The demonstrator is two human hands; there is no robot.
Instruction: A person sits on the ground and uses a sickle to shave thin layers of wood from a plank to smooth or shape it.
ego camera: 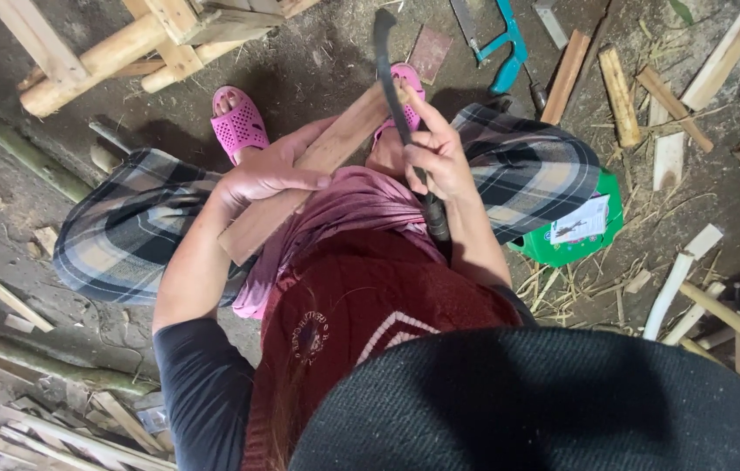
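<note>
Head: one plank [317,166], one knife [396,96], two hands

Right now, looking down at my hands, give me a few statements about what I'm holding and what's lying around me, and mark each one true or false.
1. The right hand grips a long dark blade with a hooked tip. True.
2. The left hand holds a green bamboo pole. False: it holds a flat reddish wooden board that lies across the lap.
3. The blade lies across the board. True.
4. Both feet are bare. False: they wear pink perforated slippers.
5. A saw with a blue frame lies on the ground beyond the knees. True.
6. The green container sits by the left knee. False: it sits at the right side, under a white card.
</note>
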